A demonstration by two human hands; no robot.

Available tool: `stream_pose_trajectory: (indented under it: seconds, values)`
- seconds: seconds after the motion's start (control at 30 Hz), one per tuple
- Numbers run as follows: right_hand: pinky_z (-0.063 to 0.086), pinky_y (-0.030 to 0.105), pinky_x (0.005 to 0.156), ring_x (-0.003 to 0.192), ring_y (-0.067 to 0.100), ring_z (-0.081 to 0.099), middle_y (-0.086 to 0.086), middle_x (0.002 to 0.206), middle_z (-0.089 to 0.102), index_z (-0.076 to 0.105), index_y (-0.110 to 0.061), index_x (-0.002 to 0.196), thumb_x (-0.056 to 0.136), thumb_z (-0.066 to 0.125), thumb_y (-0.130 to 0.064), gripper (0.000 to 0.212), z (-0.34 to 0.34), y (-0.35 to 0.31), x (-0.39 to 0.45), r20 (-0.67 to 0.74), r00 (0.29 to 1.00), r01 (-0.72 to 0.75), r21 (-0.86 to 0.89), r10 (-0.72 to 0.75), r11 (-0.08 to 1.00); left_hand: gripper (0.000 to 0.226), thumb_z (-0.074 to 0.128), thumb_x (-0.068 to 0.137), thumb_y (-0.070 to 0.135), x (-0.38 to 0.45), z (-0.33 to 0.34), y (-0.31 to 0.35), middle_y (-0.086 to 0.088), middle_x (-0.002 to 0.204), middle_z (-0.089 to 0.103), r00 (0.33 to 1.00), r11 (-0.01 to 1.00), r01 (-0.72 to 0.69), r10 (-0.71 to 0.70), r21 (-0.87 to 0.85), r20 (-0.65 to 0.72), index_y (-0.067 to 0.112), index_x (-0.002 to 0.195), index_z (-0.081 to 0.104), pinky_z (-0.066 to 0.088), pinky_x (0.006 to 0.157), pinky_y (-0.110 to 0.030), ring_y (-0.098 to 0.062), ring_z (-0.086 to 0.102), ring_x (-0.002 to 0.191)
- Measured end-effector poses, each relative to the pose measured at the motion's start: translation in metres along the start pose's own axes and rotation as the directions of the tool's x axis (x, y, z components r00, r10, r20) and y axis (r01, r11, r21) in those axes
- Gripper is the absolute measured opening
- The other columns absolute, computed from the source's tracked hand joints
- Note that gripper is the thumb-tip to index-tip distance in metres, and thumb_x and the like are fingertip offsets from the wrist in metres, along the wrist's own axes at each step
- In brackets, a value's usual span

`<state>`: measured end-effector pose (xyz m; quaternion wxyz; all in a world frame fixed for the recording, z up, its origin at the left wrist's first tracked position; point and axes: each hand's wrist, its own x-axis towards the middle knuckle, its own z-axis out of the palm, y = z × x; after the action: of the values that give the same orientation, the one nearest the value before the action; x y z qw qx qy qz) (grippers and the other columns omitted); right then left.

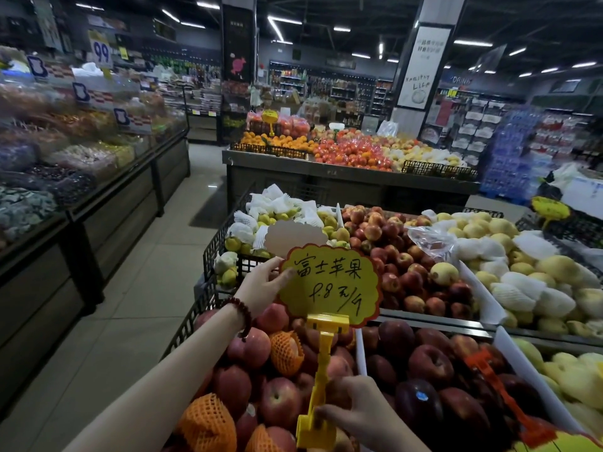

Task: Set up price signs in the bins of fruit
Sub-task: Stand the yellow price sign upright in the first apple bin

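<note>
Yellow price sign (329,285): 富士苹果, seemingly 8.8.

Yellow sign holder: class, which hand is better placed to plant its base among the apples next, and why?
Probably the right hand: it grips the yellow sign holder near its base clip, just above the apples. The left hand only steadies the price card at the top.

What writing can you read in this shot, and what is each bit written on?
"富士苹果" and a handwritten price, roughly "8 元/斤": yellow price sign, held by left hand and right hand.
"99": hanging tag.
"LIFE": white pillar poster; its other lines are blurred.
Shelf labels: too small.
</note>
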<state>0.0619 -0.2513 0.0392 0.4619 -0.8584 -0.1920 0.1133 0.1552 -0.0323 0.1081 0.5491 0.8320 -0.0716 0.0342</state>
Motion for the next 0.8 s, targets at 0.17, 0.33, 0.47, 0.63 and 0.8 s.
stream_pose_trajectory:
  seconds: [0.17,0.33,0.47,0.63,0.8]
  values:
    - [0.053,0.016,0.064,0.063,-0.005,0.068,-0.017,0.058,0.072,0.072,-0.026,0.068,0.073,0.076,-0.009,0.019,-0.02,0.028,0.031,-0.122,0.987,-0.108,-0.013,0.106,0.994,0.02,0.05,0.092,0.035,0.002,0.002,-0.059,0.004,0.095,0.064,0.977,0.941,0.14,-0.182,0.308,0.11,0.025,0.105,0.059,0.051,0.079,-0.029,-0.016,0.061,0.091]
    - [0.06,0.025,0.066,0.073,0.011,0.075,-0.001,0.07,0.078,0.074,-0.018,0.076,0.074,0.078,-0.005,0.014,-0.04,0.044,0.101,-0.239,0.963,-0.129,0.001,0.125,0.992,0.034,0.048,0.084,0.039,0.004,0.018,-0.111,-0.001,0.124,0.05,0.891,0.647,0.146,-0.415,0.749,0.185,0.03,0.117,0.053,0.024,0.108,-0.062,-0.026,0.045,0.118]
    - [0.062,0.033,0.072,0.074,0.014,0.075,0.006,0.078,0.078,0.073,-0.009,0.083,0.078,0.074,-0.01,0.006,-0.041,0.056,0.17,-0.265,0.96,-0.118,-0.073,0.095,0.99,0.027,0.039,0.085,0.029,0.009,0.033,-0.125,-0.003,0.119,0.047,0.9,0.577,0.15,-0.416,0.803,0.131,0.026,0.106,0.057,0.018,0.107,-0.066,-0.029,0.042,0.115]
    - [0.059,0.03,0.072,0.072,0.008,0.071,-0.001,0.073,0.077,0.07,-0.018,0.071,0.079,0.073,-0.019,0.009,-0.03,0.079,0.235,-0.33,0.94,-0.171,-0.239,0.086,0.956,0.03,0.04,0.088,0.017,0.03,0.035,-0.125,-0.004,0.127,0.042,0.87,0.544,0.149,-0.469,0.826,0.152,0.022,0.113,0.055,0.036,0.099,-0.053,-0.027,0.037,0.121]
    - [0.054,0.02,0.061,0.063,0.004,0.068,-0.008,0.061,0.07,0.065,-0.028,0.058,0.078,0.075,-0.014,0.026,-0.033,0.107,0.262,-0.415,0.906,-0.171,-0.186,0.08,0.968,0.033,0.042,0.088,0.013,0.043,0.032,-0.117,-0.004,0.132,0.037,0.827,0.526,0.145,-0.529,0.838,0.189,0.022,0.119,0.052,0.035,0.099,-0.053,-0.026,0.033,0.126]
